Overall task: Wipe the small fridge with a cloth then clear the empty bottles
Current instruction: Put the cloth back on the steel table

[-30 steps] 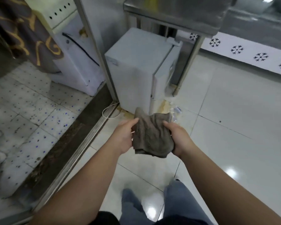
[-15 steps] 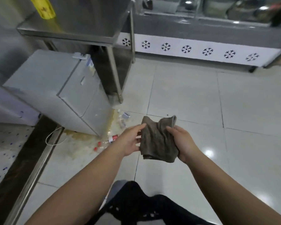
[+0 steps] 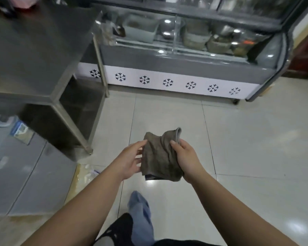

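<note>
I hold the brown cloth [image 3: 160, 157] in front of me, over the shiny tile floor [image 3: 247, 139]. My right hand [image 3: 186, 158] has its grip clamped on the cloth, with the thumb on top and the other fingers hidden under it. My left hand [image 3: 130, 160] is beside the cloth with its fingers straight and loose, and the tips touch the cloth's left edge. The cloth is bunched up and one corner sticks up at the top. The small fridge [image 3: 20, 171] is low on my left, gray, with a sticker [image 3: 19, 129] near its top. It sits partly under a metal tabletop [image 3: 34, 50] with thin steel legs. On the floor just by the fridge I can see a yellowish stain [image 3: 80, 176] and some small bits of litter [image 3: 90, 172], too blurry to name. Across the floor stands a long glass display case [image 3: 185, 55] with snowflake marks along its white bottom strip. Metal bowls and trays sit inside it.
</note>
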